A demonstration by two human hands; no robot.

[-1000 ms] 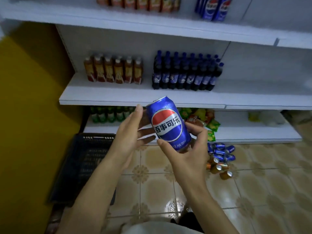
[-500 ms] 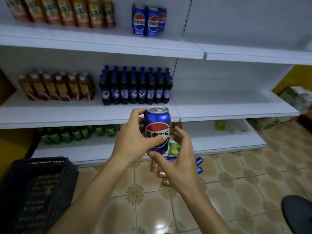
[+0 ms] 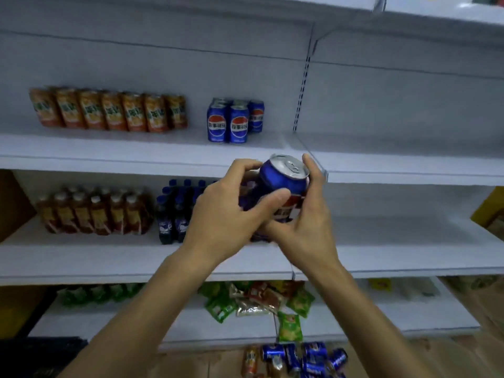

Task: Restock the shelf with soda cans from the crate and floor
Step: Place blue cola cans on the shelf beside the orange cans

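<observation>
Soda can (image 3: 286,181) is up in the air dead centre, blue with a red and white logo. It's tilted so the silver top leans off toward 1 o'clock, right in front of the edge of the shelf (image 3: 109,159) with the canned drinks. Both hands are on it. The left hand (image 3: 223,216) wraps the body from the 9 o'clock side, thumb laid across the front. The right hand (image 3: 308,230) cups it from 4 o'clock, with one finger reaching up beside the rim. So a snug two-handed grip, fingers curled round the can, nothing loose.

At about 11 o'clock from the can, a small cluster of matching blue cans (image 3: 231,124) stands upright on that shelf. A row of orange cans (image 3: 109,110) sits further out at 10 o'clock. The stretch of board off at 2 o'clock is just bare white.

One level down, brown tea bottles (image 3: 92,211) are at 9 o'clock. Dark bottles (image 3: 174,211) with blue caps stand just beside them, partly hidden behind the left hand. The lowest level has green bottles (image 3: 95,293) at 8 o'clock and a messy heap of snack packets (image 3: 259,298) at 6 o'clock.

Down on the floor (image 3: 226,364) at 6 o'clock there's a pile of cans (image 3: 300,358) lying every which way, mostly blue with a couple of orange. A black crate (image 3: 41,358) pokes in at the 7 o'clock corner, but I can't see what's in it.
</observation>
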